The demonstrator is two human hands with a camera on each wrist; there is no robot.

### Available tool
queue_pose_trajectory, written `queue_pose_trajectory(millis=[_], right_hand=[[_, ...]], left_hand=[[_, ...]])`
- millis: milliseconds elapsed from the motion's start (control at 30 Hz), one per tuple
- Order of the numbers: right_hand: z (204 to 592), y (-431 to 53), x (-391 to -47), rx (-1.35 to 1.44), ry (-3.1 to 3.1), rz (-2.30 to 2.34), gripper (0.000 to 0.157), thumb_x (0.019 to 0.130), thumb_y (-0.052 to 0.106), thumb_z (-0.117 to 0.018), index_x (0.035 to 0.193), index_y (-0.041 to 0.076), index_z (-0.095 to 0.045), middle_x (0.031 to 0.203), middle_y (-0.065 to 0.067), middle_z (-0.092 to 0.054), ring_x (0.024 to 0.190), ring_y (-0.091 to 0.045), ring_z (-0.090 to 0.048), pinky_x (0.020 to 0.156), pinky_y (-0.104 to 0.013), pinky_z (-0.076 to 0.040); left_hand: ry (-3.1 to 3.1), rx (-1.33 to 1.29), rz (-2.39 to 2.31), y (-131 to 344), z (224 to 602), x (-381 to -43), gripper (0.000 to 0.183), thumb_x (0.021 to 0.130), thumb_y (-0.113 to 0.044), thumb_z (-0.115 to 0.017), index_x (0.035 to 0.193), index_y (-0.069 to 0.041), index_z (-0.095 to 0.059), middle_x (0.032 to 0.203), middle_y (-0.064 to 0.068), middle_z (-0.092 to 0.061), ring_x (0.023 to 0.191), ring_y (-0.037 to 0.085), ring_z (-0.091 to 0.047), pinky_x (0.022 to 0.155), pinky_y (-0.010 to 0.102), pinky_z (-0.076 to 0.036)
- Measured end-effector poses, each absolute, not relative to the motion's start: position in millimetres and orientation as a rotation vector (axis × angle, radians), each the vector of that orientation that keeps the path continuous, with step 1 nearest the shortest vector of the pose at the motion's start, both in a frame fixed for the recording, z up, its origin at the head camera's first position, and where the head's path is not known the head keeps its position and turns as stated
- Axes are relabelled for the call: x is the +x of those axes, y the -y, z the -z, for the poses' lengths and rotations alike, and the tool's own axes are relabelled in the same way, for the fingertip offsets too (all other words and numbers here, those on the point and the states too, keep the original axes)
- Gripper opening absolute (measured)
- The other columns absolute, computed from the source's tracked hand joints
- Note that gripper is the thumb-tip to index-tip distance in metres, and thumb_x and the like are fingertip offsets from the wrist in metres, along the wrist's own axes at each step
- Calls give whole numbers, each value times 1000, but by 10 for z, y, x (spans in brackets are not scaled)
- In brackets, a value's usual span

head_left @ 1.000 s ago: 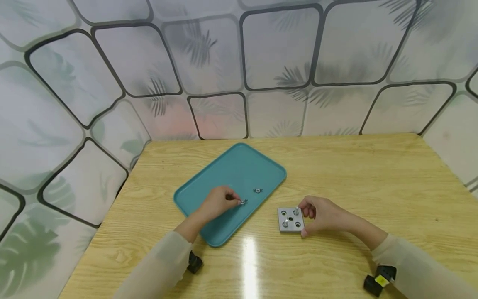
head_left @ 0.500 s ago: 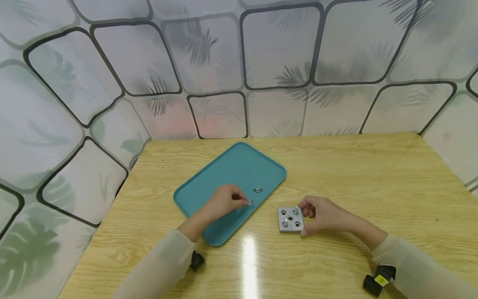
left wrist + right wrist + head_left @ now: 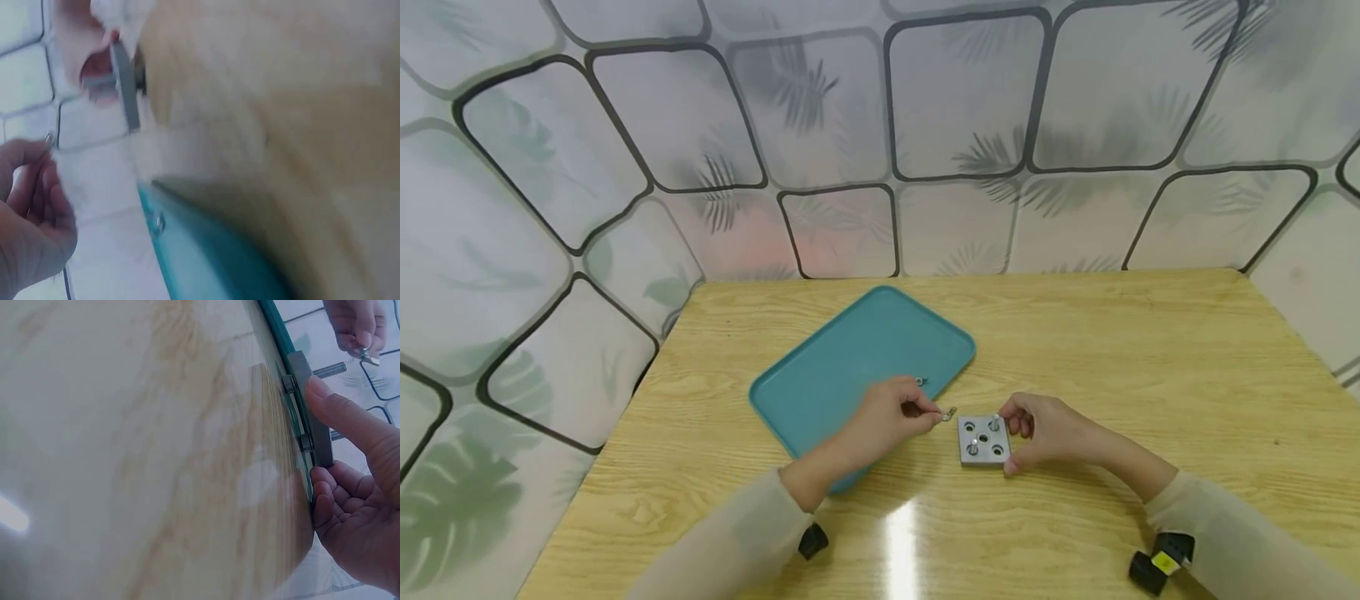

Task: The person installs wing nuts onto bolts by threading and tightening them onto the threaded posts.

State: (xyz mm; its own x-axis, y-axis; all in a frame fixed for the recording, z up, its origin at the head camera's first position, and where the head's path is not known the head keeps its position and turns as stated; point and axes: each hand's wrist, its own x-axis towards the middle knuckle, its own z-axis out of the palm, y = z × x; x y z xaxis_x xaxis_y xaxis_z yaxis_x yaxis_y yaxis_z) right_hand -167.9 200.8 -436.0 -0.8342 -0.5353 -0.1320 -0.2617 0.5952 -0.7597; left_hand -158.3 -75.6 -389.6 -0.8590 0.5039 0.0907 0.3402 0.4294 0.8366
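My left hand (image 3: 887,417) pinches a small metal wing nut (image 3: 949,414) between thumb and fingertips, just left of a square metal plate (image 3: 983,442). Thumb and fingers of my right hand (image 3: 1051,429) grip the plate's right side. Several holes pierce the plate, and two bolts stand up through it. In the right wrist view a bolt's threaded shaft (image 3: 330,370) points toward the wing nut (image 3: 369,357), with the bolt heads on the plate's underside. Another wing nut (image 3: 921,381) lies on the blue tray (image 3: 850,350), partly hidden behind my left hand.
The tray sits at an angle left of the plate, on a wood-grain table (image 3: 1112,350). A patterned wall covering (image 3: 962,225) rises behind the table's far edge. Black wrist devices (image 3: 1161,562) hang under both sleeves.
My left hand has carried the pinched wing nut rightward from over the tray to beside the plate. My right hand and the plate have stayed in place.
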Motion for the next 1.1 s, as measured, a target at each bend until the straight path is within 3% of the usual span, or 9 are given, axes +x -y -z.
queue_pose_trajectory(millis=[433, 1100], right_hand=[[4349, -1996, -1663, -738, -2470, 1176, 59, 60, 27, -89, 100, -2, -57, 80, -2, -53, 72, -13, -47, 60, -23, -41], [4356, -1998, -1686, -633, -2473, 1098, 62, 61, 30, -89, 104, -1, -57, 83, -3, -53, 74, -15, -48, 63, -23, -42]], left_hand=[[-2565, 723, -1436, 500, 4074, -1374, 4, 83, -7, -70, 79, -7, -70, 75, -3, -52, 69, 2, -47, 61, 16, -45], [-2574, 771, -1402, 364, 4206, -1368, 3, 83, -5, -70, 79, -5, -70, 77, -3, -53, 70, 0, -50, 64, 14, -47]])
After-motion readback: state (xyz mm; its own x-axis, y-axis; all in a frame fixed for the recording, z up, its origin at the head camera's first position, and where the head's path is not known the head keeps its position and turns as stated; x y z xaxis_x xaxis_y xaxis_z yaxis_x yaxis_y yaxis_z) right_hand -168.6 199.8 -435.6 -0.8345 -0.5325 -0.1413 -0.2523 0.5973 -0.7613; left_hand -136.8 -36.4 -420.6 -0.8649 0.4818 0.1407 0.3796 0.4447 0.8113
